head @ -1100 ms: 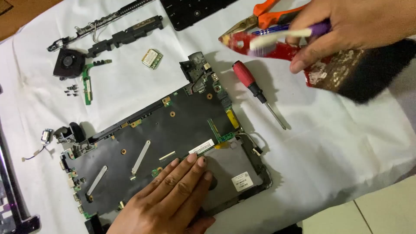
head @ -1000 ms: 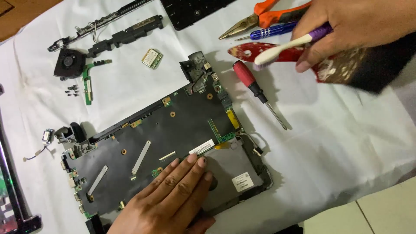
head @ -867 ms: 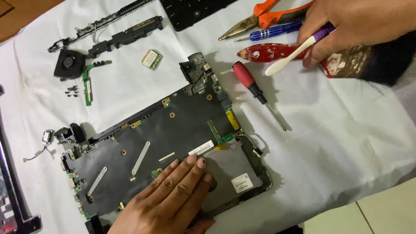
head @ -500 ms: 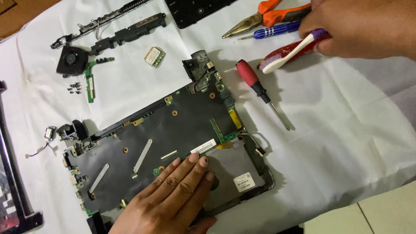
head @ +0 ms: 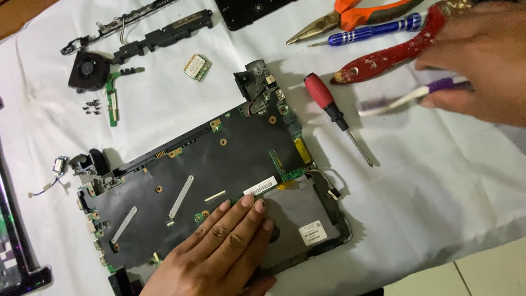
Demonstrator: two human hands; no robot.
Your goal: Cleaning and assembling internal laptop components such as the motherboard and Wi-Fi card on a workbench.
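A stripped laptop base with its dark mainboard (head: pixel 213 164) lies on a white cloth. My left hand (head: pixel 219 252) rests flat on its lower edge, fingers together, pressing it down. My right hand (head: pixel 476 66) hovers at the upper right, holding a toothbrush (head: pixel 408 98) with a purple and white handle, bristles pointing left above the cloth. The brush head hangs just right of a red-handled screwdriver (head: pixel 337 112).
Orange-handled pliers (head: pixel 350 13), a blue screwdriver (head: pixel 372 30) and a worn red-handled tool (head: pixel 389 52) lie at the top right. A fan (head: pixel 87 68), a small green board (head: pixel 112 90), a wireless card (head: pixel 197 67), loose screws (head: pixel 92 106) and hinge parts lie upper left.
My right hand has come down and toward the board with the toothbrush, leaving the tools behind. My left hand has stayed in place on the board.
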